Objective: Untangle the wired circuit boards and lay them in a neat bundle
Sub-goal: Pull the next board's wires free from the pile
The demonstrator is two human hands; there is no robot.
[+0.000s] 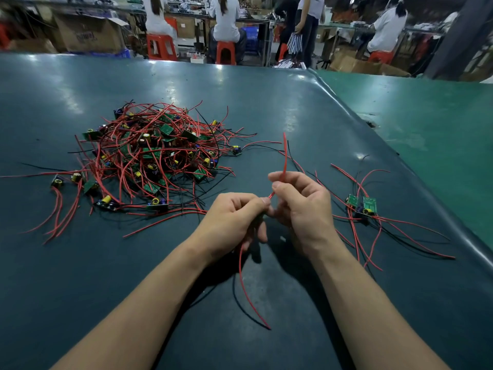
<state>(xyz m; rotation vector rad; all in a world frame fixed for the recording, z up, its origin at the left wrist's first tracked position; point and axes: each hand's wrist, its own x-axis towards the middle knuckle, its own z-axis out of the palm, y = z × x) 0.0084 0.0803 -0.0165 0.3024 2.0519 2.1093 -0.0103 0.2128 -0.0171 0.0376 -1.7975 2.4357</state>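
Blocking far-left approach: tangled pile (pixel 149 158) of boards w/ red wires sprawling toward near edge. Crowding right side: small bundle (pixel 362 206), wires trailing near & far. Leaving open lane btwn them on dark mat (pixel 266 97), running far. Hanging across near centre: loose red wire (pixel 248 292). Staying open beyond right: green tabletop (pixel 426 129).

Both forearms bare, reaching forward and converging at centre. Left hand (pixel 234 217) knuckles up, fingers curled, thumb and forefinger pinching. Right hand (pixel 301 206) just beside it, fingertips nearly touching, fingers curled in a pinch too.
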